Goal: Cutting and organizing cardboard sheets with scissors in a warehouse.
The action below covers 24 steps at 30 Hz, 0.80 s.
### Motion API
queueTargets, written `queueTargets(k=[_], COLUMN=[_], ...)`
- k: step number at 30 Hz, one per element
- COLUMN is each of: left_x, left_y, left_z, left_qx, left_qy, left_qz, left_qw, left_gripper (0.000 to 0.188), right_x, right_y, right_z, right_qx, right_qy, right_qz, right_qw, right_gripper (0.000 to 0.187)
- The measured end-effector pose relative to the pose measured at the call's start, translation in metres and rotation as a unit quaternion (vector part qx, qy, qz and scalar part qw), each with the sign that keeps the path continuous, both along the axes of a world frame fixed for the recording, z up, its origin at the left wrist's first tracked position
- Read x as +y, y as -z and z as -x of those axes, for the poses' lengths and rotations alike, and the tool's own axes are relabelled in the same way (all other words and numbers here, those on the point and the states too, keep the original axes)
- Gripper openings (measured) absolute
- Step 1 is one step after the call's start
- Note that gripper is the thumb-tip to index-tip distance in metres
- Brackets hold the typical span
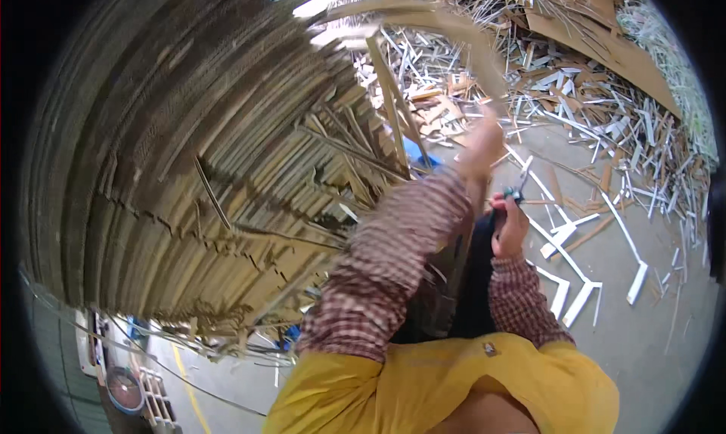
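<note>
My left hand [482, 147] is raised at the middle, blurred by motion, closed at the end of a long, curved strip of brown cardboard [454, 27]. The strip is smeared and arches up and to the left. Lower and to the right, my right hand [512, 230] grips a small tool with a teal part [511, 193] and a slim grey tip; its exact kind does not show clearly. To the left of both hands rises a big stack of flat cardboard sheets [197, 131], layered edge on, with torn strips [355, 154] sticking out near my left sleeve.
Cardboard and white scraps [560, 94] heap up at the far right, under a large brown sheet [605, 52]. Pale tangled strands [665, 63] lie beyond it. Bent white strips [582, 294] are scattered on the grey floor [635, 343]. A round bin [125, 389] stands at lower left.
</note>
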<state>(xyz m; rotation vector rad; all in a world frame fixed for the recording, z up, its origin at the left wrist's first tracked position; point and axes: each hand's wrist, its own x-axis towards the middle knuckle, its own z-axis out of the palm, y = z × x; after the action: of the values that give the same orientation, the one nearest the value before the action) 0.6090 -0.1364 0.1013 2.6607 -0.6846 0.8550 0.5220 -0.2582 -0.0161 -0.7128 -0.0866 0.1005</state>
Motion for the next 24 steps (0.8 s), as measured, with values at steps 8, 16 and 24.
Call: queueTargets(k=[8, 16, 24], left_x=[0.074, 0.124, 0.056], left_y=[-0.006, 0.050, 0.033], left_z=[0.130, 0.087, -0.010], left_qx=[-0.197, -0.114, 0.005], left_qy=[-0.217, -0.457, -0.235], left_qz=[0.464, 0.439, 0.091], left_qw=[0.836, 0.765, 0.968], left_gripper=[0.057, 0.062, 0.014], right_x=[-0.010, -0.004, -0.015], right_y=[-0.007, -0.011, -0.023], right_z=[0.003, 0.005, 0.005], right_qx=[0.095, 0.077, 0.050], right_qy=[0.092, 0.061, 0.125], right_qz=[0.005, 0.119, 0.078], right_qw=[0.991, 0.988, 0.988], right_gripper=[0.019, 0.021, 0.027])
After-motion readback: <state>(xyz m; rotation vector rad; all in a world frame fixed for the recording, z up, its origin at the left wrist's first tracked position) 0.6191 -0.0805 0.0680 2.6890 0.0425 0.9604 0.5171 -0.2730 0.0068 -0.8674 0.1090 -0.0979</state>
